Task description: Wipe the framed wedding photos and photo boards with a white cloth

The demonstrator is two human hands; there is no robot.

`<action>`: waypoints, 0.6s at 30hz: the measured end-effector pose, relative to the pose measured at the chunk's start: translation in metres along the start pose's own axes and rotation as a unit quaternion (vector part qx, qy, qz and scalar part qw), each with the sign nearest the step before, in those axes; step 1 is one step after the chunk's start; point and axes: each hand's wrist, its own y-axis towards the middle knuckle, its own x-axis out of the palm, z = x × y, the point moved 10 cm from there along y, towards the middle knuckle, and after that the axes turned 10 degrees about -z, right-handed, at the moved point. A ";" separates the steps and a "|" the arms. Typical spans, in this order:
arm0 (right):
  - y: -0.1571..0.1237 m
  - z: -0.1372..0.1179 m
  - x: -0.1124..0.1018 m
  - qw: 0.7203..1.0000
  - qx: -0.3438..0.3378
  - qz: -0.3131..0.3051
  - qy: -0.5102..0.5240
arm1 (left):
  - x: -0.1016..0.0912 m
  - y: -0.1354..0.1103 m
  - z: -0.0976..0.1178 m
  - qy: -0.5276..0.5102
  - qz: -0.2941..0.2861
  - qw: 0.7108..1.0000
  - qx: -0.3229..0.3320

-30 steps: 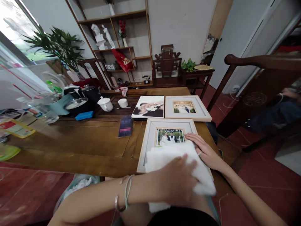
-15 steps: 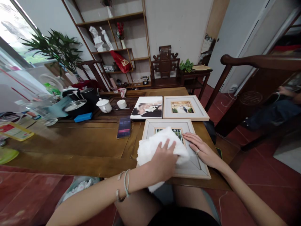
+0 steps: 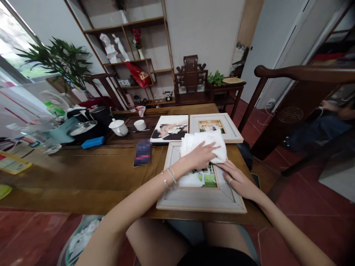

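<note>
A white cloth lies over the far part of a light wooden picture frame and covers some of its photo. My left hand holds the cloth, its fingers bent and spread across the top. Below that wrist part of the photo shows, with green grass in it. On the right border of the same frame rests my right hand, laid flat with outstretched fingers and a ring on one of them. It holds nothing.
Behind lie a second framed picture and a photo panel. A phone-like dark object, a lidded white cup, a white bowl and a blue block are to the left. A wooden chair stands right; a bin sits below.
My left hand has moved the cloth away from me, from the near left part of the frame to its far edge, uncovering the photo's lower part. My right hand stays on the right border.
</note>
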 end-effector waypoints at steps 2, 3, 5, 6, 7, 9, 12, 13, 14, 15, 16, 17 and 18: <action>0.000 -0.001 -0.001 1.000 -0.009 0.005 0.009 | 0.003 -0.012 -0.007 0.002 -0.014 1.000 -0.021; 0.000 -0.001 -0.001 1.000 -0.009 0.005 0.015 | 0.005 -0.020 -0.011 0.003 -0.026 0.999 -0.038; 0.001 -0.002 0.000 1.000 -0.007 -0.002 0.029 | 0.008 -0.039 -0.023 0.002 -0.055 0.995 -0.079; 0.002 -0.003 0.000 0.999 -0.006 -0.005 0.033 | 0.010 -0.050 -0.029 0.002 -0.070 0.992 -0.104; 0.003 -0.003 0.000 0.999 -0.004 -0.006 0.036 | 0.011 -0.061 -0.035 0.003 -0.084 0.987 -0.134; 0.003 -0.004 -0.001 0.999 0.001 -0.007 0.037 | 0.014 -0.085 -0.044 0.008 -0.115 0.970 -0.214; 0.004 -0.005 -0.002 0.999 0.003 -0.005 0.035 | 0.022 -0.116 -0.031 -0.010 -0.176 0.941 -0.287; 0.004 -0.005 -0.002 0.999 0.001 -0.002 0.034 | 0.024 -0.121 -0.015 -0.025 -0.191 0.942 -0.275; 0.004 -0.006 -0.003 0.999 -0.001 0.000 0.033 | 0.023 -0.121 0.007 -0.041 -0.191 0.952 -0.238; 0.004 -0.006 -0.003 1.000 -0.004 0.001 0.031 | 0.022 -0.120 0.032 -0.056 -0.184 0.964 -0.185; 0.004 -0.007 -0.003 1.000 -0.006 0.002 0.030 | 0.019 -0.117 0.059 -0.069 -0.169 0.976 -0.121; 0.004 -0.007 -0.003 1.000 -0.008 0.001 0.029 | 0.013 -0.114 0.083 -0.080 -0.139 0.985 -0.065; 0.005 -0.007 -0.003 1.000 -0.008 -0.001 0.029 | 0.009 -0.112 0.101 -0.087 -0.116 0.989 -0.025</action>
